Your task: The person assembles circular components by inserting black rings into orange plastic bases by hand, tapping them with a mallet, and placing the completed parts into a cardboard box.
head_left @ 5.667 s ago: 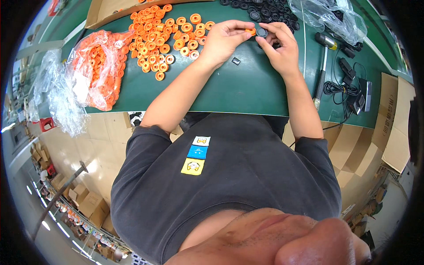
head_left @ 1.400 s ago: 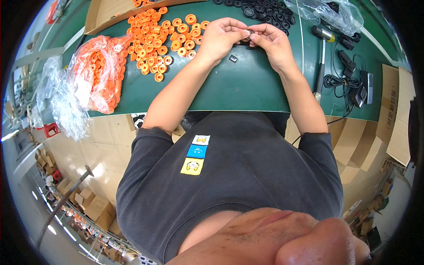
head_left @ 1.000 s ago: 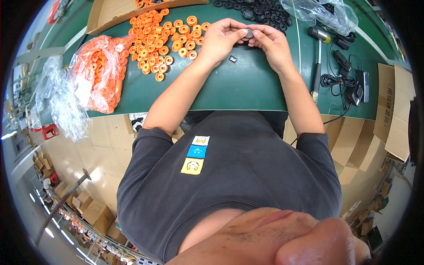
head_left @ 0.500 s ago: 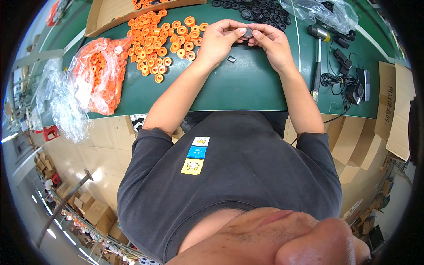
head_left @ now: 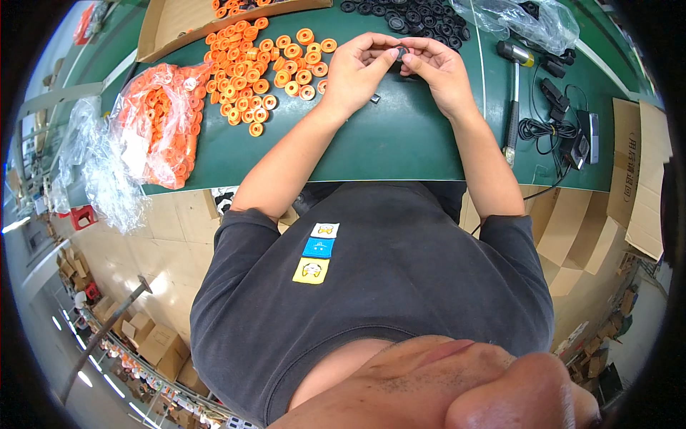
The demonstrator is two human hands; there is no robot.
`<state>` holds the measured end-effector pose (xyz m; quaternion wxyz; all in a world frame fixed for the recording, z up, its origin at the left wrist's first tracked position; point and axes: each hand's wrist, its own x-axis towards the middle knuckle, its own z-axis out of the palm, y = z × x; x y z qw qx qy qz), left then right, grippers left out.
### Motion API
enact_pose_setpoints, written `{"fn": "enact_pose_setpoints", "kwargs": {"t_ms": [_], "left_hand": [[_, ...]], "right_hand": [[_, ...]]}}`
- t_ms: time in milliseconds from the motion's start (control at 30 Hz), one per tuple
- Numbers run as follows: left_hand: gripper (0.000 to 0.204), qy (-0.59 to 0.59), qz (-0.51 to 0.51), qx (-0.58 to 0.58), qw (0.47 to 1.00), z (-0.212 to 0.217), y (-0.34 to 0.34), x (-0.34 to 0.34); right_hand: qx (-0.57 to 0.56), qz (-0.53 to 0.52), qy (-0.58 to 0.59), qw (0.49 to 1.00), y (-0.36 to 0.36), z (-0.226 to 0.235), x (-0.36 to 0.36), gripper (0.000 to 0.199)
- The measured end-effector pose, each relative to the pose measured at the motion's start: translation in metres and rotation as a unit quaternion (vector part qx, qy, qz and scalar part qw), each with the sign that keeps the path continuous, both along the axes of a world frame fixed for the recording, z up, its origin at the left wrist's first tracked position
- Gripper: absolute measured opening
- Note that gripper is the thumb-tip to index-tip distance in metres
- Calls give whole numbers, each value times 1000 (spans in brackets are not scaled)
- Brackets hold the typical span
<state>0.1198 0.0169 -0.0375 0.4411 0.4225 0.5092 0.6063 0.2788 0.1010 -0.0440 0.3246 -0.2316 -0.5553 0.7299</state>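
Between the fingertips of both hands, over the far middle of the green table (head_left: pixel 400 150), is a small round black part (head_left: pixel 401 53). My left hand (head_left: pixel 357 71) pinches it from the left, and my right hand (head_left: pixel 439 75) grips it from the right; the fingers hide much of it. Close by my left wrist lies a small flat black piece (head_left: pixel 375 99). Many orange ring-shaped parts (head_left: pixel 246 75) are spread to the left of my left hand. Just beyond my hands sits a pile of round black parts (head_left: pixel 429 21).
A clear bag of orange parts (head_left: pixel 161 129) rests at the table's left, beside crumpled plastic (head_left: pixel 107 168). An open cardboard box (head_left: pixel 161 36) stands at the back left. A hammer (head_left: pixel 514 100), a coiled cable (head_left: pixel 547 129) and a plastic bag (head_left: pixel 536 25) lie at the right.
The round part has tilted in my fingers, so its flat face shows less. My left hand has shifted slightly, now partly covering the small flat black piece.
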Motion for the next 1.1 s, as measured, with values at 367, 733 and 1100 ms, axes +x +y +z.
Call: {"fn": "enact_pose_setpoints", "kwargs": {"t_ms": [367,733,1100], "left_hand": [[27,-35,-11,-27,999,1,0,-3],[27,-64,-25,-57,996,2,1,-6],[22,137,-20,-38,990,-14,2,-6]], "right_hand": [[-17,6,5,1000,1,-2,0,27],[-37,14,-7,999,1,-2,-1,25],[163,-129,-132,969,9,16,41,33]]}}
